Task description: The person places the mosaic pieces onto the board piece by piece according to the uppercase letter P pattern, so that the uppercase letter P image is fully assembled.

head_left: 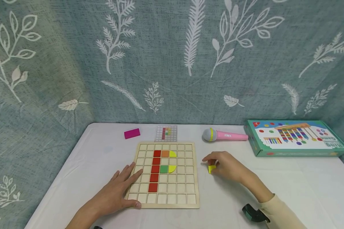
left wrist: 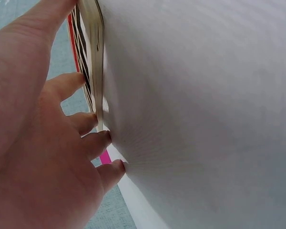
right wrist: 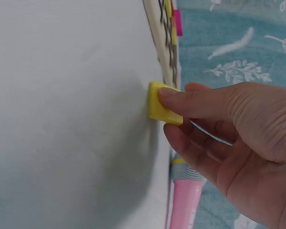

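My right hand [head_left: 228, 168] pinches a small yellow block [right wrist: 156, 104] between thumb and fingers, low over the table to the right of the wooden grid board [head_left: 182, 188]. In the right wrist view, the thumb lies across the block's face. My left hand [head_left: 113, 194] rests with spread fingers along the board's left side, its thumb at the near left corner. On the board stands a column of red tiles [head_left: 154, 169]. An orange tile [head_left: 165, 154] and a yellow rounded tile [head_left: 172, 154] continue its top row; a green tile [head_left: 163, 169] and another yellow rounded tile [head_left: 172, 169] lie lower.
Behind the board lies a pattern card [head_left: 173, 129] with a small coloured grid. A magenta block [head_left: 132, 133] is to its left. On the right are a pink toy microphone [head_left: 229, 135] and a green toy box [head_left: 296, 138]. A patterned cloth [head_left: 166, 57] hangs behind the table.
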The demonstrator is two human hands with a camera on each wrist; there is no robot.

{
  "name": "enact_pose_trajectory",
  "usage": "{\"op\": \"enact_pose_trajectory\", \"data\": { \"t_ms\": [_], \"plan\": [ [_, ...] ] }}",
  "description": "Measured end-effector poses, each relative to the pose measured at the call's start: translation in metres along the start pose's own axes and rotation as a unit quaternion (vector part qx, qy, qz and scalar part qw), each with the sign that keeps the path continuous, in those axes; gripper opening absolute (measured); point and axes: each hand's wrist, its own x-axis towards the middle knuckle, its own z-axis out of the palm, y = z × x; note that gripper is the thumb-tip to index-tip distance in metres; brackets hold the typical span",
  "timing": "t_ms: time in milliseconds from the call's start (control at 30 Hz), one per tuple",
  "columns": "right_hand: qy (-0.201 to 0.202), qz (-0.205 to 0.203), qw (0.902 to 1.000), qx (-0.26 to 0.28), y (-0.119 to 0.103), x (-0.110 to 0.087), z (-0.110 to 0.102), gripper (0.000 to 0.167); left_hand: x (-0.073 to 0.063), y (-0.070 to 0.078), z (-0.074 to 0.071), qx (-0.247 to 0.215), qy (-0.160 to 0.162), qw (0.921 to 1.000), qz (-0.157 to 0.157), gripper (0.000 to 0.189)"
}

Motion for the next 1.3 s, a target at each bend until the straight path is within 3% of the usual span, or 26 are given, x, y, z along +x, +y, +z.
{"op": "enact_pose_trajectory", "data": {
  "t_ms": [400,700,1300],
  "plan": [
    [0.005,-0.003,1.0,-0.001,-0.014,0.014,-0.001,0.03,-0.002,-0.004,0.0,-0.003,-0.003,1.0,-0.002,0.111],
    [0.014,-0.038,0.9992,0.005,-0.024,0.037,0.009,0.029,-0.003,-0.006,-0.001,0.0,-0.006,1.0,-0.002,0.111],
    [0.013,-0.042,0.9982,0.042,-0.049,0.084,0.037,0.027,-0.007,-0.012,-0.003,0.004,-0.004,0.9999,0.015,0.109]
  ]
}}
